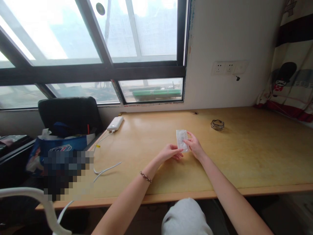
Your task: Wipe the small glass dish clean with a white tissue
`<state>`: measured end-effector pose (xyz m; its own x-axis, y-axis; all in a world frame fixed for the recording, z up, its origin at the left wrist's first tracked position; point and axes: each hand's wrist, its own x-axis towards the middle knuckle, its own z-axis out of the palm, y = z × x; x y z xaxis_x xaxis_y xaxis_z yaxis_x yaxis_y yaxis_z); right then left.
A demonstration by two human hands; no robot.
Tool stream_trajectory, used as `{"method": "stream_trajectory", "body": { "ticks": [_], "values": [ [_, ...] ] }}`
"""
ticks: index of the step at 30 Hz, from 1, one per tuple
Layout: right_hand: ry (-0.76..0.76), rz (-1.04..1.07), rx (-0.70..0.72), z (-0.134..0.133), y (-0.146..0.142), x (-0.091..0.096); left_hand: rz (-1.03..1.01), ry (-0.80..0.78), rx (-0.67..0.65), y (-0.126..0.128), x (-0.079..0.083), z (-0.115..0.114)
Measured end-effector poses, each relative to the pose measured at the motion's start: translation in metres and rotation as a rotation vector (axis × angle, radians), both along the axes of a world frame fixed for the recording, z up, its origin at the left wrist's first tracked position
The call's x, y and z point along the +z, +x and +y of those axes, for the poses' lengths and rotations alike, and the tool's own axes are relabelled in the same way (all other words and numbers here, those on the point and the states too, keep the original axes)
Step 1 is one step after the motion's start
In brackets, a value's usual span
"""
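Desk [244, 156] by window [137, 32]; left hand [171, 152], right hand [195, 147] seemingly pinch white packet [181, 137].

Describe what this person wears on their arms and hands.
No sleeves or gloves are in view: the left hand and right hand are bare all the way up the arms. A thin, dark braided bracelet circles the left wrist. The right wrist shows nothing.
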<state>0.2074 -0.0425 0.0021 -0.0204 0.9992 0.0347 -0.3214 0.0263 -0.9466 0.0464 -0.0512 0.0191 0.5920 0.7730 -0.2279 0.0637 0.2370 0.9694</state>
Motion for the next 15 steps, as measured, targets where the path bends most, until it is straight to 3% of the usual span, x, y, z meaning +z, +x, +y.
{"method": "stream_trajectory", "body": {
  "ticks": [7,15],
  "values": [
    [-0.028,-0.081,0.116,-0.006,-0.001,0.006,-0.289,-0.086,0.257,-0.008,-0.009,0.014],
    [-0.12,0.037,0.044,-0.002,0.001,0.005,-0.493,-0.099,0.528,-0.011,-0.012,0.022]
  ]
}}
